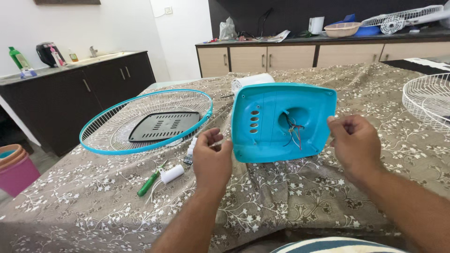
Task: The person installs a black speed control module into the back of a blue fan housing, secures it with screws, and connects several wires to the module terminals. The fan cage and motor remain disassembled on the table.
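A turquoise plastic fan base [276, 122] stands on edge on the cloth-covered table [290, 197], its hollow underside facing me with loose red and black wires in the middle hole. My left hand [212, 157] grips its left edge and pinches a small pale part between thumb and finger. My right hand [355, 143] holds the base's right edge with curled fingers. Behind the base lies a white cylindrical motor housing [253, 80].
A blue-rimmed wire fan guard [145, 121] with a dark plate inside lies to the left. A green screwdriver [150, 182], a white cap [172, 174] and a white switch strip [191, 149] lie near my left hand. Another white guard [429, 100] sits far right. A pink bucket [18, 168] stands on the floor.
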